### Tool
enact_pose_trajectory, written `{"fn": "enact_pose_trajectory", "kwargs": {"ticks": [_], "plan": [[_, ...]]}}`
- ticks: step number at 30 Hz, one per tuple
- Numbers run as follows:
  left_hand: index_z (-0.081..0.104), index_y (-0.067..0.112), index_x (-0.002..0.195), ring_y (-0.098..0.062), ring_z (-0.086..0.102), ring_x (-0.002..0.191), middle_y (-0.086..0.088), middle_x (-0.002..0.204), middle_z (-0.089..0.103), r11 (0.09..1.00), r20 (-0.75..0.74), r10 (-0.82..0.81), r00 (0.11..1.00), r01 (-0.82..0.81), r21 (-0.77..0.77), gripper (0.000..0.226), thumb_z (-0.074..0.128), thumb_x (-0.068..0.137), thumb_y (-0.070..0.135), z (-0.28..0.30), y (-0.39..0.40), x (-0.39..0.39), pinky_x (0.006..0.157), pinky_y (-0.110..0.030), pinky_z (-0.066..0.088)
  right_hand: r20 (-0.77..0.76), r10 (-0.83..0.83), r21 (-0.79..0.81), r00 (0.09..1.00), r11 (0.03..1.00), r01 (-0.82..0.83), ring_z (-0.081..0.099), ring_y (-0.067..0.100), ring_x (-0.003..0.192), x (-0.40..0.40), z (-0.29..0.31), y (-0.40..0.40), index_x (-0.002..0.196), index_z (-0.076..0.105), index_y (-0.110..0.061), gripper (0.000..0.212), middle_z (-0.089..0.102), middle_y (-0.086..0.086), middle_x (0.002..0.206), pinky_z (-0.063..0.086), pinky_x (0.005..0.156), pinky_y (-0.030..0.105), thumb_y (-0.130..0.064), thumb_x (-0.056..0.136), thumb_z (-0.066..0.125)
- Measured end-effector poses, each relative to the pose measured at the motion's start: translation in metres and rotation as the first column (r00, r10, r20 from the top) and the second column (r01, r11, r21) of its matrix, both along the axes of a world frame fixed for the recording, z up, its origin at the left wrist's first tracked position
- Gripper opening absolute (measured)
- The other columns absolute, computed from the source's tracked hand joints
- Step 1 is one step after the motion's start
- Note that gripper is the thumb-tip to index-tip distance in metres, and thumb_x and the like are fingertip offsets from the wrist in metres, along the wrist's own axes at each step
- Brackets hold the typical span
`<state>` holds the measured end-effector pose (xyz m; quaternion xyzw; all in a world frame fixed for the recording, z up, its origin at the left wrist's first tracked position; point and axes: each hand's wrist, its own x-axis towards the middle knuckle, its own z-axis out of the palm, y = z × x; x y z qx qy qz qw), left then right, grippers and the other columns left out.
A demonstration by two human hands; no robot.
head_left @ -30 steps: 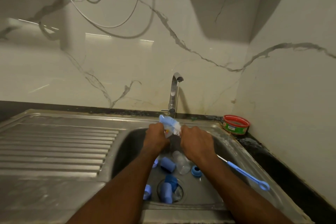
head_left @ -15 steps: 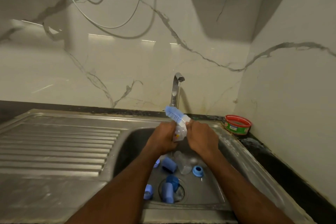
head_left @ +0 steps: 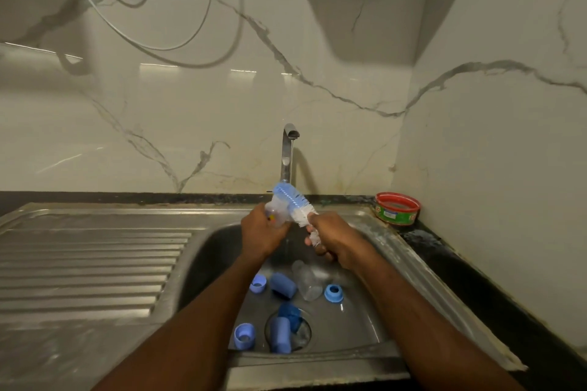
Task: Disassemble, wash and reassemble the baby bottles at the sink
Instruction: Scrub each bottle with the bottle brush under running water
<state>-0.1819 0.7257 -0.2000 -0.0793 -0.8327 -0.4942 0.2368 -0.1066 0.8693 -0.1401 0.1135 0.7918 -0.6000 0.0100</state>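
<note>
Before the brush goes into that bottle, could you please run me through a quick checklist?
1. Left hand grips the clear bottle: ok.
2. Right hand holds the bottle brush: ok.
3. Brush head lined up with the bottle mouth: cannot tell, the mouth is hidden.
4. Water running from the tap: cannot tell.
5. Work held over the sink: ok.
6. Drain free: not ok, a blue cap lies on it.

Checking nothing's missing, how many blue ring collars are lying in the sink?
3: blue ring collar left of the caps, another right of the clear bottle, a third near the front-left. Others may be hidden.
</note>
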Motion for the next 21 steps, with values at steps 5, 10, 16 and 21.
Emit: {"fn": "enact_pose_trajectory", "kwargs": {"ticks": [5, 10, 16, 21], "plan": [[0.052, 0.02, 0.118, -0.012, 0.059, 0.102, 0.0, 0.114, 0.06, 0.942, -0.094, -0.295, 0.951, 0.273, -0.195, 0.04, 0.075, 0.089, 0.036, 0.0, 0.007, 0.011, 0.083, -0.02, 0.047, 0.025, 0.016, -0.213, 1.0, 0.977, -0.01, 0.036, 0.008, 0.034, -0.009, 0.0, 0.011, 0.091, 0.051, -0.012, 0.026, 0.066, 0.009, 0.065, 0.017, 0.033, 0.014, -0.024, 0.107, 0.035], [0.047, 0.019, 0.137, -0.017, 0.051, 0.121, -0.004, 0.132, 0.053, 0.906, -0.101, -0.335, 0.937, 0.291, -0.308, 0.054, 0.041, 0.096, 0.053, -0.005, 0.014, -0.001, 0.106, -0.043, 0.043, 0.076, 0.099, -0.464, 0.992, 0.884, -0.052, 0.038, 0.005, 0.034, -0.012, 0.003, 0.027, 0.096, 0.052, -0.006, 0.031, 0.062, 0.01, 0.062, 0.019, 0.028, 0.014, -0.024, 0.11, 0.031], [0.053, 0.014, 0.121, -0.018, 0.053, 0.103, -0.004, 0.116, 0.052, 0.944, -0.133, -0.22, 0.966, 0.176, -0.278, 0.059, 0.051, 0.085, 0.06, -0.007, 0.003, -0.005, 0.088, -0.032, 0.047, -0.003, 0.214, -0.583, 0.977, 0.793, -0.175, 0.06, 0.015, 0.042, -0.008, 0.01, 0.01, 0.124, 0.044, 0.007, 0.029, 0.07, 0.027, 0.076, 0.046, 0.037, 0.017, -0.014, 0.11, 0.028], [0.045, 0.016, 0.123, -0.012, 0.043, 0.1, 0.0, 0.114, 0.044, 0.931, -0.165, -0.229, 0.959, 0.167, -0.325, 0.053, 0.072, 0.088, 0.046, -0.008, 0.008, -0.001, 0.077, -0.023, 0.036, -0.027, 0.065, -0.586, 0.998, 0.807, -0.068, 0.055, 0.011, 0.037, -0.021, -0.001, 0.014, 0.127, 0.043, 0.008, 0.03, 0.069, 0.026, 0.074, 0.039, 0.033, 0.014, -0.013, 0.11, 0.029]]}}
